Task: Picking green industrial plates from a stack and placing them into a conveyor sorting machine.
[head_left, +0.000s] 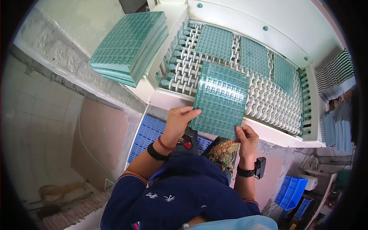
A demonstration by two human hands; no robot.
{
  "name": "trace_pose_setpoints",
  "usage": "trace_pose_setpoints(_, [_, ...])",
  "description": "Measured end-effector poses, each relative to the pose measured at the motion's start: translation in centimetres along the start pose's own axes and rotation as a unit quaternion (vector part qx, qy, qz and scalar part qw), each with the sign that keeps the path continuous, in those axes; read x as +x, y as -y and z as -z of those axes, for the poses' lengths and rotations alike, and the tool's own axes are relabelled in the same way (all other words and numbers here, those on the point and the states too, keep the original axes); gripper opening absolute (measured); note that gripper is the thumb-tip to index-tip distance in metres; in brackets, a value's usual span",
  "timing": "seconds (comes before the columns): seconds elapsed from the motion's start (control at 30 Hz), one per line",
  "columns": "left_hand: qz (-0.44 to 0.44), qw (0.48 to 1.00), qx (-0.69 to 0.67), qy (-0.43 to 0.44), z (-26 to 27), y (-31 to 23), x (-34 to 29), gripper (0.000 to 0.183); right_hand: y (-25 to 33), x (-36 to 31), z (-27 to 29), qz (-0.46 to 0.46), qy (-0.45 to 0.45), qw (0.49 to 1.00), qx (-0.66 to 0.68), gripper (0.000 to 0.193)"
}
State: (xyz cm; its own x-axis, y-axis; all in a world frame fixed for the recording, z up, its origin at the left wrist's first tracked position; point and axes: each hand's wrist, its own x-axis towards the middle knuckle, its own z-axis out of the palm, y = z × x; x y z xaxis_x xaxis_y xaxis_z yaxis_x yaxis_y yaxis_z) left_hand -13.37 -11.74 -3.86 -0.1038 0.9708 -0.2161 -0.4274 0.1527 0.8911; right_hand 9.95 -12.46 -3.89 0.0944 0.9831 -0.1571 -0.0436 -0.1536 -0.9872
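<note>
A green patterned panel (pixel 220 101) is held out in front of the person, its near part short of the machine and its far part above the roller bed (pixel 274 109). Whether it touches the rollers, or is one sheet or several together, I cannot tell. Its long axis runs from near to far, the far end leaning slightly right. The left hand (pixel 178 122) grips the left edge towards the near end, thumb on top; the right hand (pixel 248 141) pinches the near right corner, thumb also on top. Both hands are about equally close, with the panel lying far of and between them.

Beyond its far edge, three similar panels lie in a row across the far side of the rollers: a left panel (pixel 214 41), a middle panel (pixel 255 57) and a right panel (pixel 283 76). White casing (pixel 245 17) rises behind. To the left stands a thick stack of green panels (pixel 124 42); at the far right are more stacked sheets (pixel 337 126). Below, a blue plastic grid (pixel 147 134) lies near left and blue bins (pixel 290 191) sit near right. A tiled wall (pixel 42 99) closes the left side.
</note>
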Motion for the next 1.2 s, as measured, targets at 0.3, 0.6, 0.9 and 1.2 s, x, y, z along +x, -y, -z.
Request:
trace_pose_setpoints(0.3, [0.014,0.997,-0.065,-0.025,-1.0,-0.3,0.9,0.016,0.0,0.8,1.2,-0.029,0.017,0.987,0.159,0.010])
trace_pose_setpoints(0.6, [-0.303,0.707,0.619,-0.160,0.7,-2.8,5.1,0.044,1.2,5.3,9.9,0.024,-0.131,0.989,-0.060,0.014])
trace_pose_setpoints(0.9, [-0.439,0.617,0.648,0.081,-1.4,-0.5,4.9,0.057,2.0,6.0,21.3,0.026,-0.242,0.968,-0.067,0.011])
trace_pose_setpoints(1.2, [-0.436,0.626,0.645,0.047,-2.9,-0.9,5.6,0.054,0.5,9.8,29.2,0.149,-0.280,0.854,-0.414,0.024])
